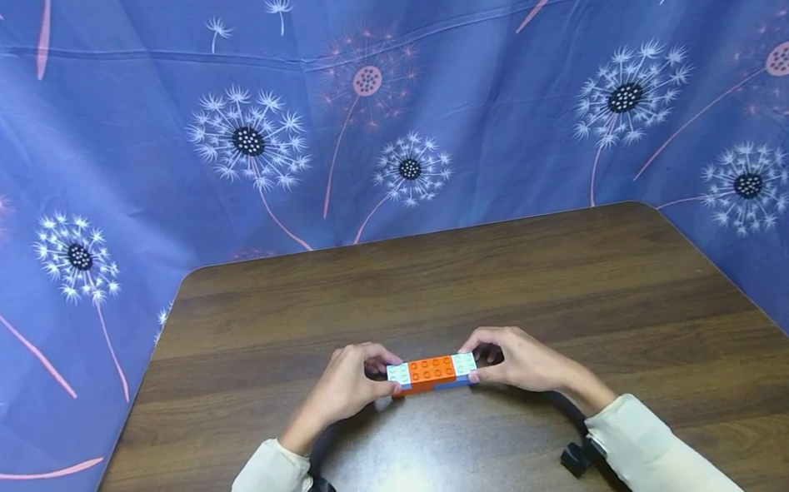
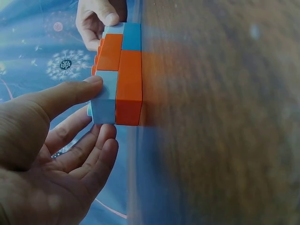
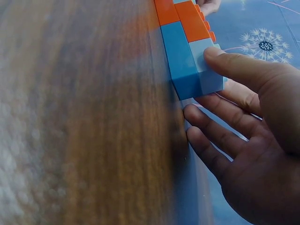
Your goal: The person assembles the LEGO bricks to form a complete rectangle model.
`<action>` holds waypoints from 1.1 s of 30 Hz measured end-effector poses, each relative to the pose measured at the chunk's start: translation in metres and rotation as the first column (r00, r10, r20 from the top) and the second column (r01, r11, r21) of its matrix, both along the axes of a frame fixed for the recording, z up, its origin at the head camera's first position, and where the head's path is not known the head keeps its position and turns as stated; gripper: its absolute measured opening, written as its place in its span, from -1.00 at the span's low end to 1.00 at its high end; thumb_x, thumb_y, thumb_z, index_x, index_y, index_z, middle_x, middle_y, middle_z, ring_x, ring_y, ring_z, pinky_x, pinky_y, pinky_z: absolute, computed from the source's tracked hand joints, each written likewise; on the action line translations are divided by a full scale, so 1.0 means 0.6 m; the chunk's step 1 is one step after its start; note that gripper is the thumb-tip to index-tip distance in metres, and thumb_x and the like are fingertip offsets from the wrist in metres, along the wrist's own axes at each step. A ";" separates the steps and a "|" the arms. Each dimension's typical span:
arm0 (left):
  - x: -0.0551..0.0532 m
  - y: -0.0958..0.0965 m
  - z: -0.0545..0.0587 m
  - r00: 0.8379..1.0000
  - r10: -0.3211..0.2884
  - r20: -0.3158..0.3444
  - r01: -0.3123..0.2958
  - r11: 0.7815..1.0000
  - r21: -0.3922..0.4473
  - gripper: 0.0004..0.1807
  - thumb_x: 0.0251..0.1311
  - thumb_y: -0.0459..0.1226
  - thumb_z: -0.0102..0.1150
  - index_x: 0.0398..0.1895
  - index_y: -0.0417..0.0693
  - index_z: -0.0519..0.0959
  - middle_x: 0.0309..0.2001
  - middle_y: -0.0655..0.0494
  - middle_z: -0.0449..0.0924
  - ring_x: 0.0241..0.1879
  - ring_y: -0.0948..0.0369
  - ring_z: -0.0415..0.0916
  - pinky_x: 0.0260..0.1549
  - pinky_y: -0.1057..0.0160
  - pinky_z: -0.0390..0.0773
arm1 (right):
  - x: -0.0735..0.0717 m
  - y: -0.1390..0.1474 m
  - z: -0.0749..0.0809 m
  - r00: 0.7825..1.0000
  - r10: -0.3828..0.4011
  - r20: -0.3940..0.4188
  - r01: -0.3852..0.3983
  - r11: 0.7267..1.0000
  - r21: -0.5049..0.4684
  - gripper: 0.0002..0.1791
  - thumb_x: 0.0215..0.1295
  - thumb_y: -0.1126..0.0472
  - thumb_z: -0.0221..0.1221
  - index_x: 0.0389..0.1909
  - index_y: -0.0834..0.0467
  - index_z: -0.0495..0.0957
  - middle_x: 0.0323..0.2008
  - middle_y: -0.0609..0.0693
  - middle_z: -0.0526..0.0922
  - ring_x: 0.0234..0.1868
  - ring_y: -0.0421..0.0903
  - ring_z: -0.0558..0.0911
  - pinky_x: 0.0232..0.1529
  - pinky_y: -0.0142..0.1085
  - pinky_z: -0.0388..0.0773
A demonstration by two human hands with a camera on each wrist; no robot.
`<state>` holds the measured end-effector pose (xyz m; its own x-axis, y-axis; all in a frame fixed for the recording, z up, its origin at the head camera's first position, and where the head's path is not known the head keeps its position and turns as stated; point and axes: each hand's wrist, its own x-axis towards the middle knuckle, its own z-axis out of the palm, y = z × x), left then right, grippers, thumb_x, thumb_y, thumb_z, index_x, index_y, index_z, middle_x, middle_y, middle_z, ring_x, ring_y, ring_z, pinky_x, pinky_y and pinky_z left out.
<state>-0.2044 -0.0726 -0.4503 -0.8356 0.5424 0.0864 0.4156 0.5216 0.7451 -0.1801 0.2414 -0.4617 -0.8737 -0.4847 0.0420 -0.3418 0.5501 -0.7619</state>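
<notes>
A two-layer row of toy building bricks rests on the wooden table in front of me. Its top layer has an orange brick (image 1: 430, 370) between a light blue left brick (image 1: 398, 373) and a light blue right brick (image 1: 464, 363). Beneath them, a lower orange brick (image 2: 129, 89) on the left meets a darker blue brick (image 3: 182, 61) on the right. My left hand (image 1: 344, 385) pinches the light blue left end between thumb and fingers. At the opposite end, my right hand (image 1: 526, 359) grips the other light blue brick, its thumb on the near side.
The brown wood-grain table (image 1: 416, 293) has rounded far corners. Blue cloth with dandelion prints (image 1: 495, 97) hangs behind it and along both sides. A black wrist mount sits under each pale sleeve (image 1: 269, 482).
</notes>
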 end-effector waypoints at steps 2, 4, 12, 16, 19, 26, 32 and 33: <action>0.000 0.000 0.000 1.000 0.003 0.011 -0.003 1.000 0.003 -0.70 -0.04 -0.34 0.57 -0.18 -0.03 0.77 -0.33 0.15 0.73 -0.30 0.24 0.64 -0.25 0.32 0.62 | 0.000 0.000 0.000 1.000 -0.002 0.002 0.002 1.000 0.003 -0.70 0.24 0.17 0.44 -0.04 -0.03 0.65 -0.17 -0.06 0.72 -0.16 -0.09 0.63 -0.16 -0.39 0.58; 0.000 0.000 -0.001 1.000 0.006 0.022 -0.006 1.000 0.006 -0.70 -0.04 -0.34 0.57 -0.18 -0.03 0.76 -0.33 0.15 0.73 -0.30 0.24 0.65 -0.26 0.36 0.60 | 0.000 0.000 0.000 1.000 -0.003 0.005 0.003 1.000 0.007 -0.70 0.24 0.17 0.44 -0.03 -0.03 0.65 -0.16 -0.05 0.71 -0.16 -0.08 0.63 -0.16 -0.38 0.58; -0.001 -0.004 0.001 0.999 -0.001 0.040 0.000 1.000 0.009 -0.70 -0.02 -0.32 0.57 -0.17 -0.02 0.76 -0.32 0.15 0.74 -0.30 0.25 0.65 -0.25 0.38 0.59 | 0.001 -0.002 0.002 1.000 0.005 -0.004 -0.005 1.000 0.009 -0.68 0.23 0.17 0.45 -0.01 -0.02 0.65 -0.15 -0.06 0.71 -0.15 -0.08 0.63 -0.16 -0.39 0.59; -0.004 -0.010 0.005 0.999 -0.003 0.046 0.004 1.000 -0.013 -0.71 0.01 -0.31 0.55 -0.14 -0.01 0.77 -0.31 0.17 0.75 -0.30 0.30 0.63 -0.25 0.39 0.58 | 0.000 -0.002 0.006 0.999 0.030 -0.026 -0.030 0.999 0.011 -0.68 0.24 0.14 0.45 0.00 -0.04 0.66 -0.11 -0.10 0.73 -0.15 -0.11 0.66 -0.14 -0.39 0.63; -0.010 -0.010 0.013 0.997 -0.017 0.069 0.019 1.000 -0.018 -0.72 0.07 -0.28 0.53 -0.12 -0.01 0.77 -0.28 0.17 0.76 -0.29 0.33 0.62 -0.23 0.38 0.60 | -0.002 0.003 0.013 0.999 0.031 -0.036 -0.030 1.000 0.009 -0.68 0.25 0.13 0.45 0.01 -0.04 0.67 -0.10 -0.11 0.74 -0.13 -0.11 0.68 -0.11 -0.34 0.65; -0.043 -0.002 0.032 0.990 -0.046 0.135 0.044 0.999 0.017 -0.73 0.13 -0.22 0.51 -0.09 -0.05 0.77 -0.25 0.14 0.79 -0.29 0.31 0.64 -0.23 0.36 0.62 | -0.024 0.025 0.026 1.000 0.025 -0.010 -0.025 0.999 -0.046 -0.68 0.32 0.12 0.39 0.08 0.01 0.68 -0.11 -0.05 0.76 -0.14 -0.17 0.66 -0.10 -0.35 0.64; -0.077 0.006 0.033 0.983 -0.017 0.183 0.013 1.000 0.027 -0.75 0.21 -0.20 0.45 -0.08 -0.06 0.77 -0.21 0.11 0.81 -0.29 0.30 0.65 -0.21 0.33 0.61 | -0.059 0.032 0.024 0.999 0.014 0.049 -0.010 0.996 -0.085 -0.69 0.38 0.11 0.33 0.10 0.05 0.68 -0.11 0.02 0.75 -0.14 -0.09 0.67 -0.13 -0.38 0.63; -0.083 0.007 0.032 0.982 -0.009 0.188 0.005 1.000 0.026 -0.76 0.21 -0.19 0.45 -0.09 -0.05 0.77 -0.20 0.11 0.82 -0.29 0.31 0.66 -0.19 0.32 0.61 | -0.066 0.033 0.024 0.998 0.010 0.062 -0.005 0.996 -0.086 -0.70 0.39 0.11 0.33 0.10 0.05 0.68 -0.11 0.03 0.75 -0.14 -0.08 0.68 -0.13 -0.38 0.63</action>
